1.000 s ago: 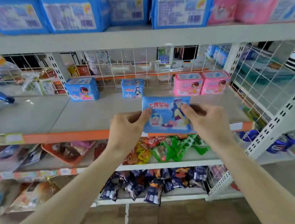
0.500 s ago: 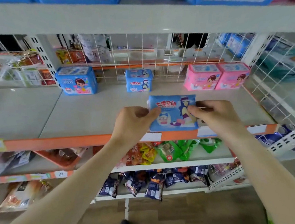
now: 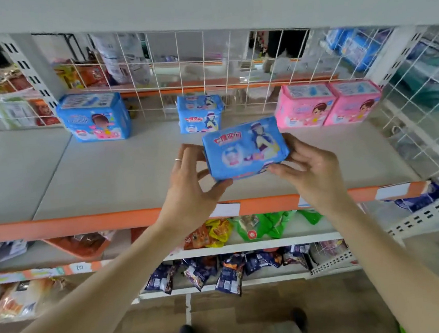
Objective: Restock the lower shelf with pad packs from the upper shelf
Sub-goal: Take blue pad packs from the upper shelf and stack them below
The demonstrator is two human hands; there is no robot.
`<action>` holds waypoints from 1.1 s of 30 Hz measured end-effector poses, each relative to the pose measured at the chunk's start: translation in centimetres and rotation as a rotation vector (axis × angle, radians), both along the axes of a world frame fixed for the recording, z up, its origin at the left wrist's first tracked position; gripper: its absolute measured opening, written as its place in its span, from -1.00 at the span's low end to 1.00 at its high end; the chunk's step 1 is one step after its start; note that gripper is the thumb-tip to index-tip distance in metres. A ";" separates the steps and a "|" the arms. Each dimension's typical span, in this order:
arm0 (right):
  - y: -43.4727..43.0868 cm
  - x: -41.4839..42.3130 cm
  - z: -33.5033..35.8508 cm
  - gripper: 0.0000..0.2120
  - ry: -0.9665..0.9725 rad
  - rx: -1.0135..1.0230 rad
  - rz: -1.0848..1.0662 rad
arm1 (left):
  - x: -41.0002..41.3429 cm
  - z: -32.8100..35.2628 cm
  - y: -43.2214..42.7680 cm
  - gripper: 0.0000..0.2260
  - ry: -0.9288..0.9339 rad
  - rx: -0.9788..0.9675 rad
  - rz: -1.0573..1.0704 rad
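Lower shelf (image 3: 107, 176); blue pad pack (image 3: 244, 148) held above it, tilted, just fwd of matching pack (image 3: 200, 113); L hand (image 3: 191, 192) & R hand (image 3: 312, 174) each pinch one end; judged light, soft, slick wrap; grip short ends.

A shop, probably a small grocery: price-tagged shelves (image 3: 138, 218) stocked with snack bags (image 3: 222, 272).
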State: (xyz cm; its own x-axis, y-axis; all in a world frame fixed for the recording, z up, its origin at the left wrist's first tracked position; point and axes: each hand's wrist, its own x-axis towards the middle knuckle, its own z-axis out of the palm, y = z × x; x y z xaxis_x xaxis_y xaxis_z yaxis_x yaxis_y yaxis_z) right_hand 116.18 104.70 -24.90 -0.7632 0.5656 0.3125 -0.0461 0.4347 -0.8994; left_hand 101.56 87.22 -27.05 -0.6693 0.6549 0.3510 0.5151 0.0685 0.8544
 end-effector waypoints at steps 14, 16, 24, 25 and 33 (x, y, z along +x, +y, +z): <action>9.7 2.0 -4.5 -0.60 0.193 0.042 0.114 | 5.7 -2.3 6.1 -0.61 0.197 0.035 0.171; 10.4 1.5 -4.9 -0.61 0.134 0.030 0.092 | 5.1 -2.0 7.1 -0.64 0.005 -0.014 0.174; 11.9 -4.8 -6.0 -0.77 -0.047 0.014 -0.017 | -2.5 -2.6 10.7 -0.75 -0.114 -0.147 0.152; 12.1 -5.7 -5.8 -0.81 -0.056 0.034 -0.035 | -3.8 -2.6 11.1 -0.77 -0.102 -0.160 0.164; 13.3 -11.2 -7.5 -0.51 -0.129 0.157 -0.287 | -8.5 -5.3 14.9 -0.79 -0.022 -0.246 0.133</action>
